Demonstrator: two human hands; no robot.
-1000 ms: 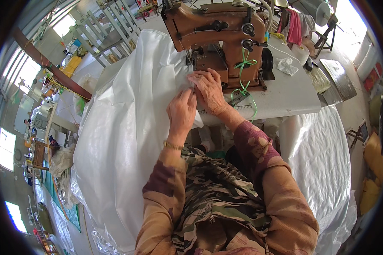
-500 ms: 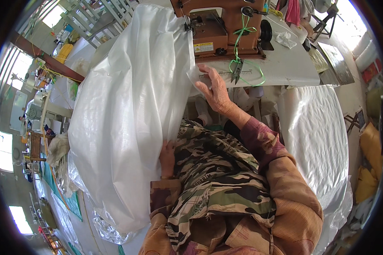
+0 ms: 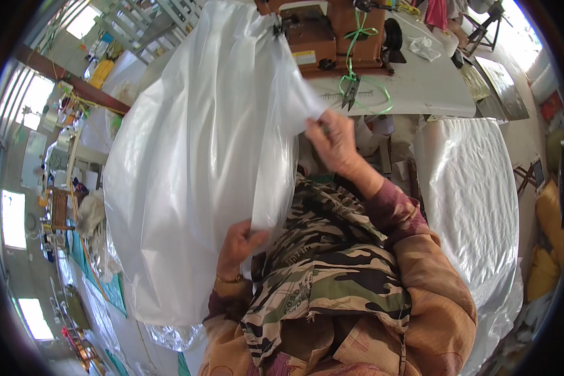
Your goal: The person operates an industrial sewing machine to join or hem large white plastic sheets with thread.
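Observation:
A large white, translucent plastic sheet (image 3: 182, 169) hangs in long folds from the brown sewing machine (image 3: 338, 37), its top edge at the machine's needle area. My right hand (image 3: 334, 143) pinches the sheet's right edge below the machine's bed and pulls it out to a point; it is slightly blurred. Lower down, my left hand (image 3: 237, 245) grips the same sheet near its lower right edge, thumb on top, some fingers hidden by the folds. Small dark thread snips (image 3: 351, 94) hang from a green ribbon (image 3: 361, 41) tied to the machine.
The grey machine table (image 3: 420, 94) carries a crumpled bit of clear plastic (image 3: 423, 49). To the right lies a stack of white plastic sheeting (image 3: 467, 188). A camouflage apron (image 3: 338, 276) covers my lap. A brown beam (image 3: 75, 81) and cluttered benches stand at the left.
My right hand has come down and right, closing on the sheet's edge and drawing it outward from the machine. My left hand has shifted slightly, its thumb now showing over the sheet.

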